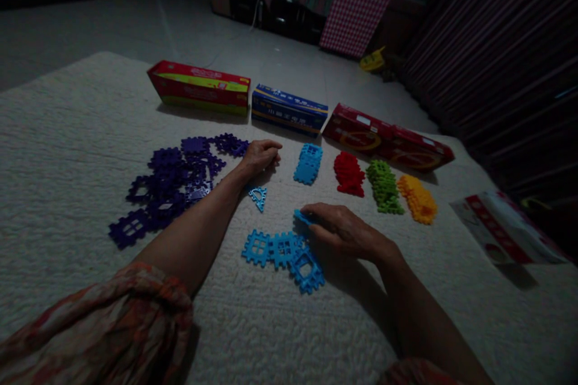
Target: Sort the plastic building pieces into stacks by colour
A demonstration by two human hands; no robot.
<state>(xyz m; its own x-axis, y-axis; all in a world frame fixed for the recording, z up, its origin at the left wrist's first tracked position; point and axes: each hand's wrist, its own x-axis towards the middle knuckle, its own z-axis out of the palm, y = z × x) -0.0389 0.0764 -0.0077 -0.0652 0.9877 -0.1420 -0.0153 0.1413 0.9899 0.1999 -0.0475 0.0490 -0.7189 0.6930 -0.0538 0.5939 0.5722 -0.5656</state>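
Note:
My right hand [338,230] pinches a light blue interlocking plastic tile [302,216], seen nearly edge-on. Just below and left of it lie several loose blue window-shaped tiles [283,249], partly overlapping. My left hand [262,158] is at the mat with its fingers curled closed; whatever they hold, if anything, is hidden. Below that wrist lies a blue triangular piece [258,198]. Between the left hand and the red stack is a neat stack of blue tiles [308,163]. Many purple tiles [169,177] spread in a pile left of my left forearm.
Stacks of red [349,174], green [383,186] and yellow pieces [418,199] stand in a row at right. Behind are a red-and-yellow box [203,89], a blue box [289,109] and dark red boxes [386,137]. A white-and-red box [506,228] sits far right on the quilted mat [253,337].

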